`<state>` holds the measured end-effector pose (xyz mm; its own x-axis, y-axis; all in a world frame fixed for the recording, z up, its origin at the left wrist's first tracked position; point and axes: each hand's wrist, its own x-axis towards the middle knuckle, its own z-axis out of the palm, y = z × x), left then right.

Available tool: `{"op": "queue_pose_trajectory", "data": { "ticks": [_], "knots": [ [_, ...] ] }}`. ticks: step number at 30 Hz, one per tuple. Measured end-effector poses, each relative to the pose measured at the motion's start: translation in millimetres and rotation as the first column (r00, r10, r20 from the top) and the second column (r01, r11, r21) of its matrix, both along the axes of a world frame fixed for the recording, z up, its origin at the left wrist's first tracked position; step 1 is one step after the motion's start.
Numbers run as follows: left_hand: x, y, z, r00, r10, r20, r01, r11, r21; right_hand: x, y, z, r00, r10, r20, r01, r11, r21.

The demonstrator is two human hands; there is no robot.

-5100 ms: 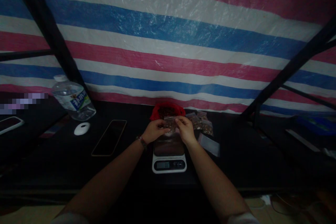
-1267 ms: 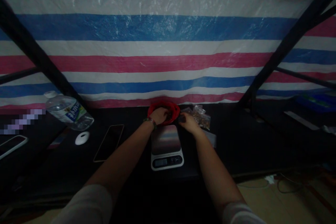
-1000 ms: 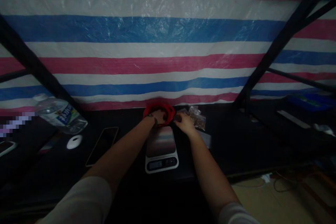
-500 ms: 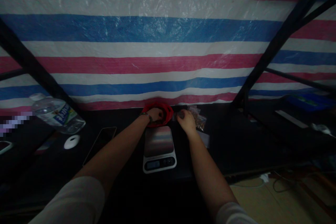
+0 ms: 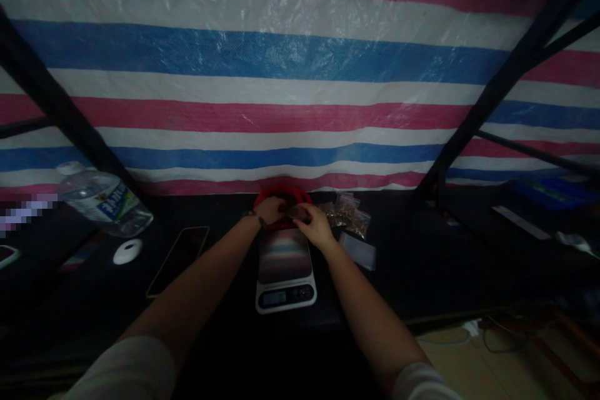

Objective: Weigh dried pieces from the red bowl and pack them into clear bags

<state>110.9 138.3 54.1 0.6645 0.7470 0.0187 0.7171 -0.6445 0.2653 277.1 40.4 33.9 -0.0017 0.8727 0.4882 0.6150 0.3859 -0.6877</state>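
Observation:
My left hand [image 5: 270, 209] reaches to the red container [image 5: 281, 190], its fingers bent together near the opening; what they hold, if anything, is too dark to tell. Close beside it, my right hand [image 5: 317, 225] pinches what looks like a small see-through plastic bag [image 5: 297, 213] above the container's right side. Just in front stands a white kitchen scale [image 5: 285, 259] with a shiny metal plate and a small display. To the right of my right hand lie several small zip bags [image 5: 344, 215] with brownish bits in them. Flat clear bags [image 5: 359, 252] lie nearer me.
At the left are a large clear bottle [image 5: 105, 201], a white computer mouse [image 5: 127, 251] and a phone [image 5: 180, 259]. A striped plastic sheet [image 5: 281, 115] hangs behind the black table. Dark slanting posts [image 5: 473, 112] stand on both sides. A blue object [image 5: 548, 192] lies far right.
My right hand has moved left from beside the small bags to the red container, bringing the small bag along. My left hand has drawn slightly back toward the container's left edge.

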Motion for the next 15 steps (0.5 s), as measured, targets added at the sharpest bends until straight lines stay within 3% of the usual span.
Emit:
{"op": "queue_pose_trajectory", "data": {
  "ticks": [3,6,10,15],
  "knots": [
    [-13.6,-2.5,1.3,1.000,0.016,0.013,-0.016,1.000,0.023,-12.0,12.9,7.1,0.998,0.037,0.046,-0.036,0.999,-0.025],
    [-21.2,-1.5,8.3,0.997,0.014,-0.079,-0.016,1.000,-0.021,-21.9,30.7,17.9,0.970,0.088,0.228,-0.061,0.991,-0.122],
    [-18.7,-0.8,16.4,0.972,0.047,-0.229,-0.064,0.996,-0.068,-23.1,46.9,27.6,0.830,0.113,0.546,0.025,0.971,-0.239],
    [-7.2,-2.7,6.3,0.986,0.063,-0.152,-0.079,0.992,-0.101,-17.2,53.0,28.6,0.762,0.147,0.631,0.057,0.955,-0.292]
  ]
}}
